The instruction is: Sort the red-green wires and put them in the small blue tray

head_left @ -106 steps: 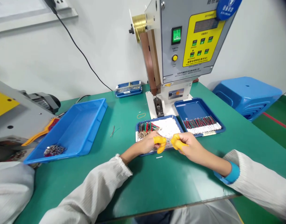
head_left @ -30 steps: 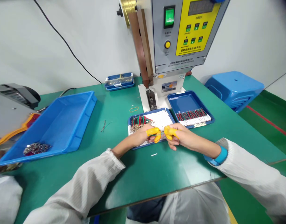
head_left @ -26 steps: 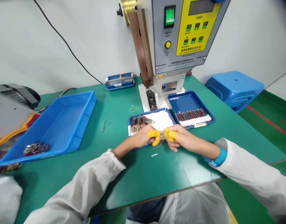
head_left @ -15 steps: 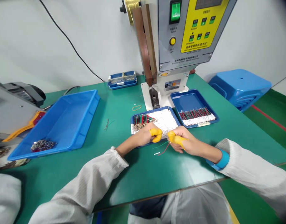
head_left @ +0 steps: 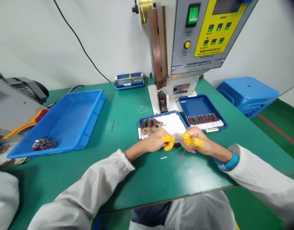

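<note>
My left hand (head_left: 161, 141) and my right hand (head_left: 194, 140), both with yellow finger covers, are held close together at the front edge of a tray (head_left: 140, 135). Each is closed in a pinch on thin wires (head_left: 178, 138) that span the small gap between them. From beneath my right hand hang a green wire end and a red wire end (head_left: 182, 156). A short white tube (head_left: 163, 157) lies on the table below the hands. The tray holds many white tubes (head_left: 173, 124) and, at its left, a pile of red, green and black wires with brass-coloured terminals (head_left: 149, 129).
A second blue tray (head_left: 194, 105) holds a row of wires with white ends. Behind stands a crimping machine (head_left: 162, 99). On the left are a large blue bin (head_left: 75, 108) with metal parts, loose wires (head_left: 112, 125) and a rubber band (head_left: 143, 110). A blue stool (head_left: 247, 92) stands right.
The view has shifted, so most things sit further right. Both hands keep their pinch on the wires. The hanging wire ends have moved right, away from the loose white tube.
</note>
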`<state>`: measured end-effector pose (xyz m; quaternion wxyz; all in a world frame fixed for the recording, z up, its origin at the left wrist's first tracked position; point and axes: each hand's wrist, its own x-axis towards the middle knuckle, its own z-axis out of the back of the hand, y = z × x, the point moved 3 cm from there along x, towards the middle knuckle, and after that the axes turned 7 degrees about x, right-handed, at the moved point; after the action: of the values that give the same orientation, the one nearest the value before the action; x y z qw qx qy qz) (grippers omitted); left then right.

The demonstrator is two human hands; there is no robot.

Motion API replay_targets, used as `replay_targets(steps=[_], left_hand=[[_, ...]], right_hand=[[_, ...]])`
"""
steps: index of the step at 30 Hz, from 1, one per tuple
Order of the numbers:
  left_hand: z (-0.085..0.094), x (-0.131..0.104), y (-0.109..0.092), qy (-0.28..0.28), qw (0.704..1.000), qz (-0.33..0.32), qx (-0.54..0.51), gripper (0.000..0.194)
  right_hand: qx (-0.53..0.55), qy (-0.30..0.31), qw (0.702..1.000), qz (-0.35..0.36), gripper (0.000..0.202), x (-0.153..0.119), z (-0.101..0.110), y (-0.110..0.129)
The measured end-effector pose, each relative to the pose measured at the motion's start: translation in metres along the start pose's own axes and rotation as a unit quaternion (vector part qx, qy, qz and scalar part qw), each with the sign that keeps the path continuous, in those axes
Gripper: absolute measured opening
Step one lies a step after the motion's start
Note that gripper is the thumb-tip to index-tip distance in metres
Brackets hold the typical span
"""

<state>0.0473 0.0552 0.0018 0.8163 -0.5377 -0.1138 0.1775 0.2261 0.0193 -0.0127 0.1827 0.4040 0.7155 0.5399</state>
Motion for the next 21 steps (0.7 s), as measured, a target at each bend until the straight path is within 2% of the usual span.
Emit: replay_targets(steps=[5, 10, 13, 17, 21], left_hand=[[-0.006, 0.001, -0.003, -0.007, 1.000, 0.010, -0.029, 0.028], [-0.007, 0.002, 0.002, -0.025, 0.996, 0.041, -0.073, 0.031], [-0.006, 0.002, 0.002, -0.049, 0.992, 0.062, -0.103, 0.031], [-0.005, 0.001, 0.000, -0.048, 0.991, 0.067, -0.109, 0.035], [-0.003, -0.001, 0.003, -0.031, 0.994, 0.041, -0.098, 0.039]], right_hand=[[0.146, -0.036, 0.987, -0.061, 0.049, 0.002, -0.001, -0.005], [0.212, -0.084, 0.970, -0.085, 0.050, 0.009, 0.000, -0.005], [0.222, -0.109, 0.965, -0.085, 0.047, 0.013, -0.004, -0.002], [0.224, -0.122, 0.963, -0.080, 0.045, 0.014, -0.006, 0.004], [0.250, -0.190, 0.949, -0.018, 0.046, 0.012, 0.004, 0.020]])
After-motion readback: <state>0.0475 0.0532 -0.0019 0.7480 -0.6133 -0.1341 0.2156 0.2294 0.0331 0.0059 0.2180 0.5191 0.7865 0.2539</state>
